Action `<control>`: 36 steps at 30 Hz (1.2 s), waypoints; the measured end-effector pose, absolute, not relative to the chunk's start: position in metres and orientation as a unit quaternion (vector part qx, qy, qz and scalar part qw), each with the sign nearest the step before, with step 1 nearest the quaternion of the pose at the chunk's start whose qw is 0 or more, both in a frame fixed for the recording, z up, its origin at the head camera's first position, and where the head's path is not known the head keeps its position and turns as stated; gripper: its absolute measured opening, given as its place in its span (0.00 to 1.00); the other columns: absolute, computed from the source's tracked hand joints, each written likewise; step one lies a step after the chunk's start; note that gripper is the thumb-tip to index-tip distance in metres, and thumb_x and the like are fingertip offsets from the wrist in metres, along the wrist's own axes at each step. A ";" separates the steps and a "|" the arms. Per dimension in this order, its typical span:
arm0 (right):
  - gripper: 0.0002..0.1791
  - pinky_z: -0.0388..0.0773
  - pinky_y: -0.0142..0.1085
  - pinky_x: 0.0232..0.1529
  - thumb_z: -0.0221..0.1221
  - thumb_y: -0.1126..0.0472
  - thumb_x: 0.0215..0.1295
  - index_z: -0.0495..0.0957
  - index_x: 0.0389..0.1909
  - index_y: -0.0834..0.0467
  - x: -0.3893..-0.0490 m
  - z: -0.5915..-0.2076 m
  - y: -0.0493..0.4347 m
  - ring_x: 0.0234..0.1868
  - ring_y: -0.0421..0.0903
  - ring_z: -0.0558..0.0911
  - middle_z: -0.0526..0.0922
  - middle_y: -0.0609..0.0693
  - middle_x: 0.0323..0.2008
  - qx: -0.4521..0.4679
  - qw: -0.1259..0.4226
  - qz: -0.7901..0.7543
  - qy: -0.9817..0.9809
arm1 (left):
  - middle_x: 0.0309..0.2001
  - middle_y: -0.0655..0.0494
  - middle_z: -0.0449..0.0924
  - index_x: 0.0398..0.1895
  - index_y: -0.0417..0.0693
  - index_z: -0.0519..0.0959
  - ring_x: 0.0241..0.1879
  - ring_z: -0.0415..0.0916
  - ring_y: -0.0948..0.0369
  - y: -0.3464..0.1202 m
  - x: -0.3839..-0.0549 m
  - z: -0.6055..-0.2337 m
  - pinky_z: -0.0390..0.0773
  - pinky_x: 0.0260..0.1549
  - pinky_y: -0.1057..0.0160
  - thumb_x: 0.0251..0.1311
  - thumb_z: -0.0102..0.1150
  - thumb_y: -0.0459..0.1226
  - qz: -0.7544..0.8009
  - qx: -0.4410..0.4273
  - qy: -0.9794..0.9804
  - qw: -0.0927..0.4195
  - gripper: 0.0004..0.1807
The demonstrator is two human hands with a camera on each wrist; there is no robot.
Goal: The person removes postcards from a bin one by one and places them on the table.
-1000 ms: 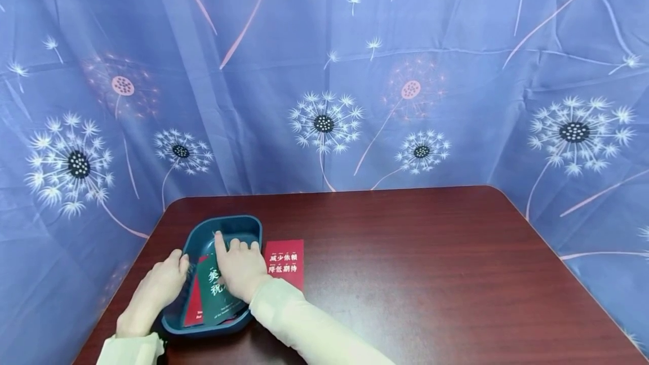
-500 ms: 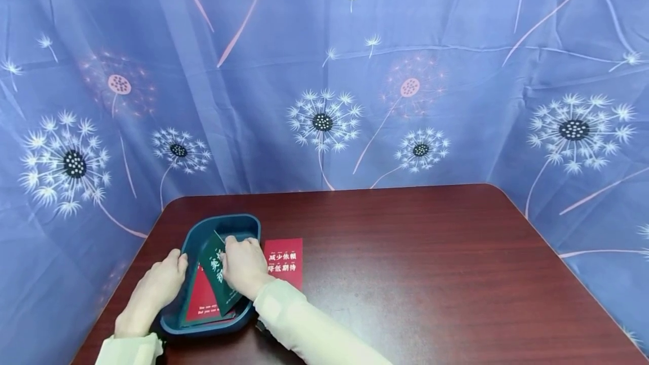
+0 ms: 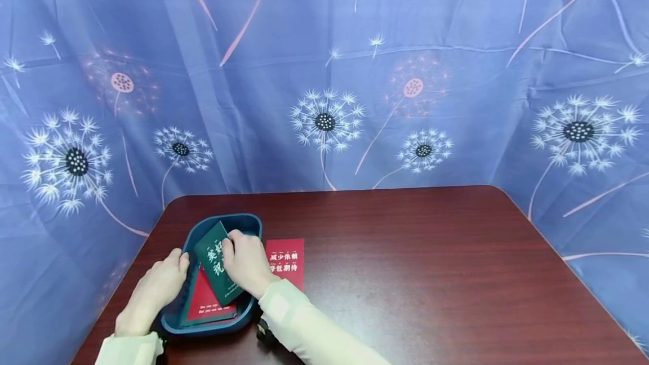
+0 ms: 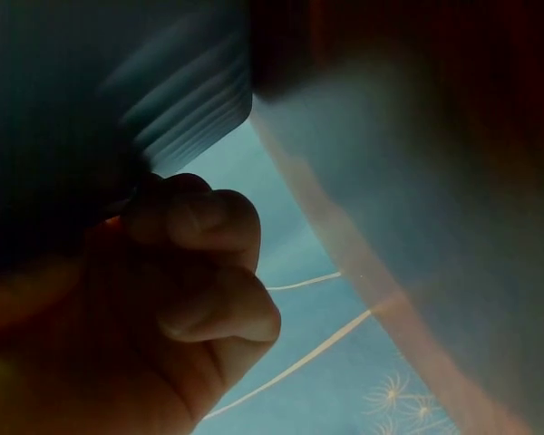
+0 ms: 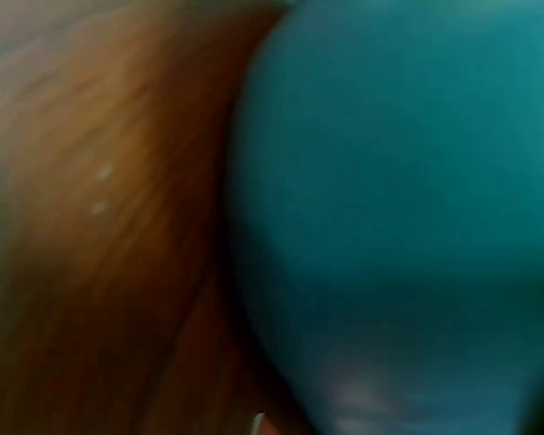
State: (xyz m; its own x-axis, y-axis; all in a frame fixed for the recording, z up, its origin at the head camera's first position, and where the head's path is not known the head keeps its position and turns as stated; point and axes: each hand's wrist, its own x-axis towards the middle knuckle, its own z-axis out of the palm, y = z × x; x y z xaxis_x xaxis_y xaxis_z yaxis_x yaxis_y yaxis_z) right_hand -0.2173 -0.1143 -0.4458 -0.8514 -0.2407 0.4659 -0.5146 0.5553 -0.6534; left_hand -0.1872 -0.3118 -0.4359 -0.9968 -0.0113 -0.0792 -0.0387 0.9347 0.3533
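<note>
Dandelion-print curtain (image 3: 350, 72) behind worktop (image 3: 431, 263). Blue tray (image 3: 203, 332) on worktop's left part. Left hand (image 3: 159, 283) grips tray's left rim. Right hand (image 3: 248, 261) appears to pinch green card (image 3: 225, 283); fingertips partly hidden. Green card aslant in tray, over red card (image 3: 203, 297); another red card (image 3: 285, 249) on worktop, just right of tray.

left wrist | curled fingers (image 4: 222, 308) touching dark ridged tray (image 4: 186, 118) | blue dandelion-print cloth (image 4: 322, 394) beyond
</note>
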 end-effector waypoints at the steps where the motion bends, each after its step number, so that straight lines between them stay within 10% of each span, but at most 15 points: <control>1: 0.11 0.66 0.23 0.24 0.52 0.59 0.72 0.76 0.28 0.53 -0.218 -0.445 -0.113 0.20 0.33 0.71 0.70 0.39 0.17 0.212 0.160 0.446 -0.855 | 0.27 0.44 0.74 0.44 0.33 0.69 0.33 0.78 0.43 -0.312 -0.187 -0.435 0.75 0.32 0.41 0.76 0.35 0.43 0.180 -0.013 0.983 0.041 0.19; 36: 0.06 0.79 0.36 0.22 0.61 0.70 0.63 0.77 0.39 0.68 -0.220 -0.417 0.037 0.20 0.43 0.80 0.82 0.54 0.23 -0.008 0.019 0.705 -0.709 | 0.31 0.49 0.77 0.47 0.32 0.73 0.34 0.77 0.52 -0.319 -0.192 -0.433 0.77 0.38 0.42 0.76 0.37 0.44 0.173 0.011 0.983 0.064 0.23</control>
State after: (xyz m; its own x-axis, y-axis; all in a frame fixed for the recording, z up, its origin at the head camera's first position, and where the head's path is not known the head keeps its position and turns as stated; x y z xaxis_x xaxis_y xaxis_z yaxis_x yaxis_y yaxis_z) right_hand -0.2202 0.0370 -0.4165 -0.9991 0.0382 0.0169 -0.0167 0.0048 -0.9998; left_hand -0.1921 -0.3186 -0.4327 -0.9915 0.0429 -0.1227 -0.0016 0.9400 0.3412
